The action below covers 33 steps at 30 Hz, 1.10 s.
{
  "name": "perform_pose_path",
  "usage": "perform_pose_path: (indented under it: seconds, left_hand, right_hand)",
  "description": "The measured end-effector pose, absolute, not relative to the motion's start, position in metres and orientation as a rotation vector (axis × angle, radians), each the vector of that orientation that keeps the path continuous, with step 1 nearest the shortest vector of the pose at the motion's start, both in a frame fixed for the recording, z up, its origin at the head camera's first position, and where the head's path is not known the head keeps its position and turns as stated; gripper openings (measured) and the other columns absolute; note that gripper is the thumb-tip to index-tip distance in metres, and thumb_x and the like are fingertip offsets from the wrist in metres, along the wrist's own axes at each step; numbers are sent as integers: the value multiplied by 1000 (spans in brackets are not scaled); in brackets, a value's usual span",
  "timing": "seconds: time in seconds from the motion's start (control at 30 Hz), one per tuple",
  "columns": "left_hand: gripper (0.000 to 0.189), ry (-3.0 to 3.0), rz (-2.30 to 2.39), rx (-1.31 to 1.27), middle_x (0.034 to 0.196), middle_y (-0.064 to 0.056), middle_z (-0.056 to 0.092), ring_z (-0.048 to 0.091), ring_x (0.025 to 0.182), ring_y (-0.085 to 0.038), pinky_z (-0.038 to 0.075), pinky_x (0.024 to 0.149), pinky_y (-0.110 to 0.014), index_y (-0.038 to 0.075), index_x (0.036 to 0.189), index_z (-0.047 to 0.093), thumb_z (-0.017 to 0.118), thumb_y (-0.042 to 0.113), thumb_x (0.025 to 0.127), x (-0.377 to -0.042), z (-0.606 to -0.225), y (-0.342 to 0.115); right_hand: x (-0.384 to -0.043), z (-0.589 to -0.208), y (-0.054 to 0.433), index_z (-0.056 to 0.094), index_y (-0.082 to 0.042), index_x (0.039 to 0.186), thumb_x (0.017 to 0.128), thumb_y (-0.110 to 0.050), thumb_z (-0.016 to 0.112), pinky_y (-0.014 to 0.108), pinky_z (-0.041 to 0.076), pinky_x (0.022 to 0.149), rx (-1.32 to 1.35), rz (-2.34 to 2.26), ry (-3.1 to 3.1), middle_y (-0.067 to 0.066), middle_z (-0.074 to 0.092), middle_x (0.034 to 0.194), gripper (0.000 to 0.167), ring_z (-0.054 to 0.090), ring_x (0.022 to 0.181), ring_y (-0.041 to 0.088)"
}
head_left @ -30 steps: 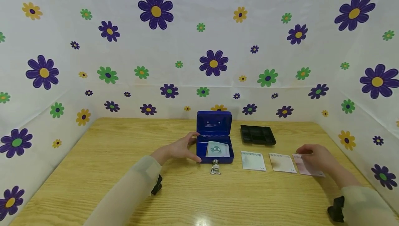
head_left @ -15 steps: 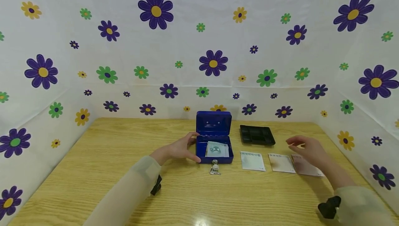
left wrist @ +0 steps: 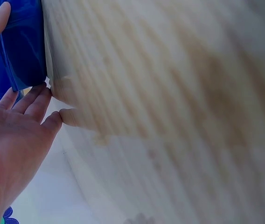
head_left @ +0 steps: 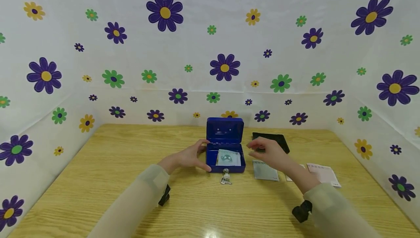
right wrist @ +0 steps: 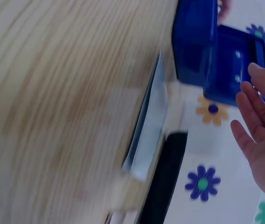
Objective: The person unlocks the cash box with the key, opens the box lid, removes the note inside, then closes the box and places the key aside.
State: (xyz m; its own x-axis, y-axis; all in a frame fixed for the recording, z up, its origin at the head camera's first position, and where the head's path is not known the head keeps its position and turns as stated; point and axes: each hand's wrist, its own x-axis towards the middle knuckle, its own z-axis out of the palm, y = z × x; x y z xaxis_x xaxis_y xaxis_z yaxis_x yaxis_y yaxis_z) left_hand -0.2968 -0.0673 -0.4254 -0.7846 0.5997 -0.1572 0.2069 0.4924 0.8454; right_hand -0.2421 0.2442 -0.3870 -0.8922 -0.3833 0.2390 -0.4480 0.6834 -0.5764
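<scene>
A blue cash box (head_left: pixel 210 157) stands with its lid (head_left: pixel 224 130) raised and a bundle of banknotes (head_left: pixel 229 157) inside. Keys (head_left: pixel 225 178) hang from its front lock. My left hand (head_left: pixel 188 156) holds the box's left side, thumb at the front corner and fingers at the rear; the left wrist view shows these fingers against the blue wall (left wrist: pixel 25 46). To the right of the box, my right hand (head_left: pixel 273 154) hovers above a pale stack of banknotes (head_left: pixel 265 173). Its fingers (right wrist: pixel 258 112) are loosely bent, with nothing visible between them.
Behind my right hand lies a black compartment tray (head_left: pixel 280 141), partly covered. Another banknote stack (head_left: pixel 302 170) is mostly hidden by my right wrist, and a pinkish stack (head_left: pixel 325 174) lies farther right. Flowered cloth (head_left: pixel 197 48) closes off the wooden table's back and sides.
My right hand has left the pinkish banknotes and swung left across the other stacks towards the cash box. The left hand has stayed at the box.
</scene>
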Motion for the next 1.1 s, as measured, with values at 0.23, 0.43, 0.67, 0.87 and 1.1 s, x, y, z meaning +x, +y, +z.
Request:
perform_pose_path:
  seconds: [0.23, 0.43, 0.67, 0.87, 1.1]
  left_hand:
    - [90, 2296, 1231, 671, 150, -17, 35, 30, 140, -30, 18, 115, -46, 13, 146, 25, 84, 18, 78, -297, -426, -68]
    - [90, 2298, 1228, 658, 151, -17, 34, 29, 141, -30, 19, 114, -46, 13, 147, 25, 84, 19, 78, -295, -424, -68]
    - [92, 2292, 1222, 666, 152, -17, 33, 28, 142, -29, 19, 115, -44, 14, 147, 25, 84, 22, 77, -296, -424, -68]
    - [92, 2295, 1219, 669, 151, -16, 35, 30, 140, -28, 19, 115, -44, 15, 147, 25, 85, 22, 77, -297, -425, -68]
    - [92, 2293, 1213, 660, 151, -16, 35, 29, 141, -27, 18, 115, -44, 15, 147, 24, 84, 21, 77, -297, -424, -69]
  right_hand:
    - [-259, -395, 202, 68, -4, 110, 88, -10, 73, 47, 49, 89, 799, 895, -2859, 6, 66, 104, 24, 61, 96, 25]
    - [-272, -403, 185, 67, -5, 109, 88, -9, 72, 40, 51, 87, 788, 863, -2947, 3, 66, 100, 22, 62, 94, 20]
    - [-278, -410, 176, 68, -8, 111, 88, -13, 73, 41, 50, 89, 721, 737, -3018, 3, 67, 104, 24, 62, 97, 21]
    - [-280, -410, 172, 68, -7, 111, 88, -16, 74, 41, 50, 86, 774, 580, -3033, 5, 68, 102, 26, 63, 93, 21]
    - [-281, -411, 167, 67, -7, 112, 84, -21, 78, 39, 50, 86, 786, 534, -3060, 4, 68, 103, 33, 63, 92, 20]
